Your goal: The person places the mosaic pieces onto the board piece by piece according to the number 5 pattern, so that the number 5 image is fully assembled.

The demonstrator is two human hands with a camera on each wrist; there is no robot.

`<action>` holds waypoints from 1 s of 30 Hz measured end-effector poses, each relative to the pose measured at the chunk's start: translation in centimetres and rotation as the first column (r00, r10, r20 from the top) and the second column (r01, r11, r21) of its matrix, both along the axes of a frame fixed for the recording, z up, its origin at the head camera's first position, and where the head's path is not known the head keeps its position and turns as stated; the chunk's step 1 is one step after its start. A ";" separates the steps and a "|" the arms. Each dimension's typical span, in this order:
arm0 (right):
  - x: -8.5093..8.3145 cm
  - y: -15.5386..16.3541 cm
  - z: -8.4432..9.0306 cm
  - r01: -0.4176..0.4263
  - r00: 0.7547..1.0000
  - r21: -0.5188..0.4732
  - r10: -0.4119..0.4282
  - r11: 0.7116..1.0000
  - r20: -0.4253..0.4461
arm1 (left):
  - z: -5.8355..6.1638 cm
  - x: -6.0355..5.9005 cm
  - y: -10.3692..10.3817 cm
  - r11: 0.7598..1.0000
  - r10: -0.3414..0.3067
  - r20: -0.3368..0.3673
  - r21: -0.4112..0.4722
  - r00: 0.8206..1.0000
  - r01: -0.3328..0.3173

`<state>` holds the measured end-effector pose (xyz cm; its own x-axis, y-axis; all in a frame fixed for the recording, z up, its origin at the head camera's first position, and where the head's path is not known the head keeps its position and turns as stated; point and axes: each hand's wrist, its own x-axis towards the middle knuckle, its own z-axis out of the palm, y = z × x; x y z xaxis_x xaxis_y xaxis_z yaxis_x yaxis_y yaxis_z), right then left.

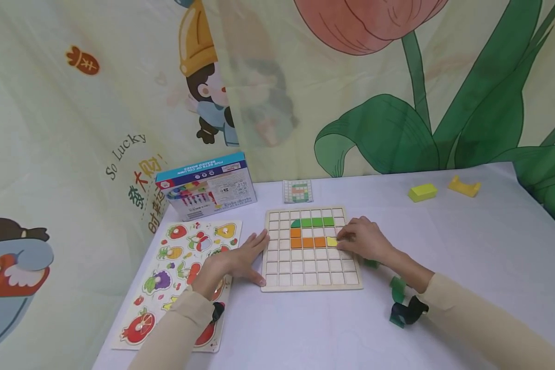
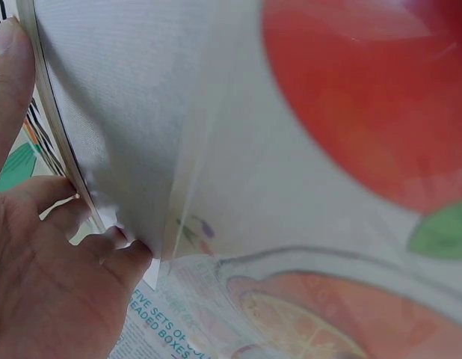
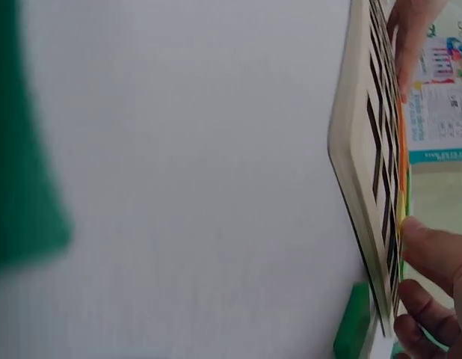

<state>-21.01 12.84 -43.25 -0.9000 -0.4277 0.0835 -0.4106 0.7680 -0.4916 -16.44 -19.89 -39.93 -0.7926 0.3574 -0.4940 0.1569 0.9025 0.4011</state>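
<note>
A wooden grid board [image 1: 312, 280] lies on the table, with a green strip [image 1: 318, 222] and orange squares [image 1: 313, 242] set in its cells. Spread along the board's left edge is my left hand [image 1: 240, 259], touching the rim with its fingers and thumb. My right hand [image 1: 367, 241] reaches over the right side of the board, fingers bent. Its fingertips pinch a small yellow square tile [image 1: 331, 241] at the end of the orange row. In the right wrist view the thumb [image 3: 425, 243] meets the board's upper face; the tile is mostly hidden there.
Left of the board lies a fruit puzzle sheet [image 1: 166, 288], with a printed box [image 1: 208, 190] behind it. A small pattern card [image 1: 298, 191] sits beyond the board. Green pieces [image 1: 398, 289] are near my right wrist. A yellow block [image 1: 422, 192] and a yellow-orange piece [image 1: 464, 186] lie far right.
</note>
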 end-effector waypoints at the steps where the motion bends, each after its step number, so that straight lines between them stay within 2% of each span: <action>1: -0.1 0.4 0.1 0.000 1.000 -0.010 0.000 1.000 0.011 | 0.0 0.0 0.0 1.000 -0.001 0.000 0.000 1.000 0.001; 10: -0.4 5.9 1.9 0.055 0.993 -0.058 -0.049 0.997 0.112 | 0.1 0.0 0.3 1.000 0.002 -0.002 -0.013 1.000 -0.002; 15: -0.1 8.1 1.6 0.018 0.981 -0.034 -0.011 0.999 0.195 | 0.1 0.0 0.3 1.000 0.010 0.001 -0.025 1.000 -0.010; 18: 0.5 8.4 1.0 -0.043 0.974 -0.020 0.046 0.999 0.221 | 0.2 0.0 0.3 1.000 0.010 0.001 -0.029 1.000 -0.010; 23: 1.5 7.9 0.2 -0.100 0.970 0.002 0.097 0.995 0.225 | 0.2 0.1 0.2 1.000 0.008 0.002 -0.022 1.000 -0.007; 30: 2.1 7.5 -0.4 -0.091 0.983 0.026 0.086 0.995 0.164 | 0.1 0.1 0.2 1.000 0.013 0.003 -0.011 1.000 -0.013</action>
